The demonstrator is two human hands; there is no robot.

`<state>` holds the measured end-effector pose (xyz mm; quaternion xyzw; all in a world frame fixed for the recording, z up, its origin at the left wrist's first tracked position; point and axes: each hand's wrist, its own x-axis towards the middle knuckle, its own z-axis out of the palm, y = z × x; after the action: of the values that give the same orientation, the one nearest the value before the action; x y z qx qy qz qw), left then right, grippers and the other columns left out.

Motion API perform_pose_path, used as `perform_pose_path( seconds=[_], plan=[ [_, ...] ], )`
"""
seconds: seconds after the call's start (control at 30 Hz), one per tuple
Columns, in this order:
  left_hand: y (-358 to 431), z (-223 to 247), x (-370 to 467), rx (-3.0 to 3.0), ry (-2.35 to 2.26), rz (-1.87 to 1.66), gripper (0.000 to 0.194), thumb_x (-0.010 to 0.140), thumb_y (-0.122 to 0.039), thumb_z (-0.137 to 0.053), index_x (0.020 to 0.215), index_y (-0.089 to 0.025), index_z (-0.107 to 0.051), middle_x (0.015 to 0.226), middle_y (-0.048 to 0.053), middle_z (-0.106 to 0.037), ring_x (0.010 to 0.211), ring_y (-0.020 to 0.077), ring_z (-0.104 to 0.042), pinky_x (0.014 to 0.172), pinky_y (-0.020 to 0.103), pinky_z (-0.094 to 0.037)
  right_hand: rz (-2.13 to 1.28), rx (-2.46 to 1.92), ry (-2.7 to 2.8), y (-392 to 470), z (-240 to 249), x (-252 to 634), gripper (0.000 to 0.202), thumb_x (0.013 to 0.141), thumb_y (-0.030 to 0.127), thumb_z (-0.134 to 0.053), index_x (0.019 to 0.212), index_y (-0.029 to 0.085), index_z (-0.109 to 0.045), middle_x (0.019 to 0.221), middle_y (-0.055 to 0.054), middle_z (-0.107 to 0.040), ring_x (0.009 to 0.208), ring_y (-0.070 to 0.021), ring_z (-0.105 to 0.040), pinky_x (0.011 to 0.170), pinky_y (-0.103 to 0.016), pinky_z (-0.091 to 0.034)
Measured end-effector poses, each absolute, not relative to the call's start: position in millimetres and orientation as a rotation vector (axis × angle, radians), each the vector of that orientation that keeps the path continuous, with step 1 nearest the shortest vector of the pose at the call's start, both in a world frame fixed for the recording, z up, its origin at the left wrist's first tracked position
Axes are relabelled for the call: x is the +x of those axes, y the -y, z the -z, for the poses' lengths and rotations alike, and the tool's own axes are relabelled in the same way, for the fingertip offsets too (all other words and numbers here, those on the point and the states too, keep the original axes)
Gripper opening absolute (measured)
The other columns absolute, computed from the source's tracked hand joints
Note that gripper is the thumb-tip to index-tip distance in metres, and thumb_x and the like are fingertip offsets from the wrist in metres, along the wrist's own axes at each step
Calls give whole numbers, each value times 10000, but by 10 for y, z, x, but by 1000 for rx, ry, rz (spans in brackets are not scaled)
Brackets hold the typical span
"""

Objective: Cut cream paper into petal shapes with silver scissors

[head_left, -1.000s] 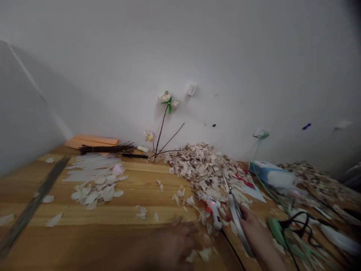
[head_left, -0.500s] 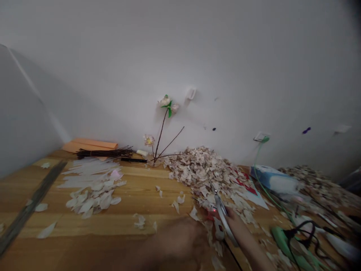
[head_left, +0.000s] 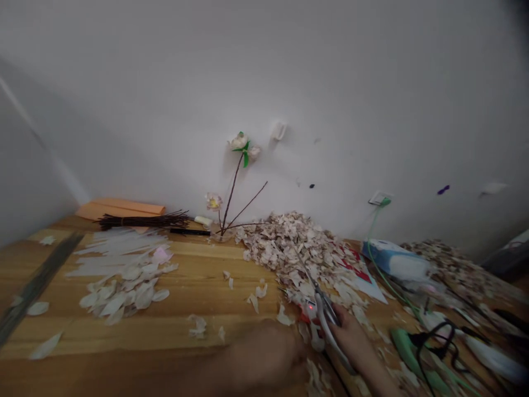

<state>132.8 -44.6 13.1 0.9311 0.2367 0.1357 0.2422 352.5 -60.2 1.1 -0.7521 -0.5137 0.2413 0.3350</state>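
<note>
My right hand (head_left: 349,333) is closed round the handles of silver scissors (head_left: 324,311), whose blades point away over the edge of the petal pile (head_left: 289,242). Just left of the handles lies a small device with a red light (head_left: 309,307), partly covered; a dark cord runs from near it toward the front edge. Low in the middle is my left hand (head_left: 268,350), smeared by motion over the wooden table (head_left: 165,336), so its fingers cannot be read. A few loose petals (head_left: 256,298) lie beyond it.
Flower stems in a small holder (head_left: 223,234) stand against the wall. At left are a bundle of dark twigs (head_left: 140,220), orange paper (head_left: 119,208) and larger pale petals (head_left: 124,292). On the right, a green power strip (head_left: 413,353), cables and a blue-white pack (head_left: 397,259) crowd the table.
The view has shifted slightly, so the things on the table sit further left. The scissors' blades show longer over the petal pile. My left hand remains low and blurred.
</note>
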Motion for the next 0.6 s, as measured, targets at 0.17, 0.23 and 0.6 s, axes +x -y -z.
perform_pose_path(
  seconds=[0.17,0.23,0.6],
  plan=[
    [156,20,1505,2382,-805,-480,314,684,-85,-496,951,-149,-647,1045,141,-648,1006,288,-554,849,388,-404,-522,-1958,1334,630,-8,3521,273,635,433,-533,780,204,-568,707,-27,-667,683,-241,-611,624,-317,-445],
    [76,109,1540,2258,-886,-515,262,693,-90,-492,880,-159,-661,960,122,-674,975,275,-570,853,382,-401,-532,-1939,1305,630,-21,3490,278,621,424,-544,785,201,-558,698,-26,-659,671,-239,-604,616,-319,-443],
    [182,-220,1010,1233,-810,-575,571,731,-258,-542,1272,-143,-403,995,119,-686,759,186,-651,641,304,-489,-1037,-1474,766,584,-202,2590,471,376,491,-786,644,204,-525,548,8,-656,247,-29,-292,265,-177,-173]
  ],
)
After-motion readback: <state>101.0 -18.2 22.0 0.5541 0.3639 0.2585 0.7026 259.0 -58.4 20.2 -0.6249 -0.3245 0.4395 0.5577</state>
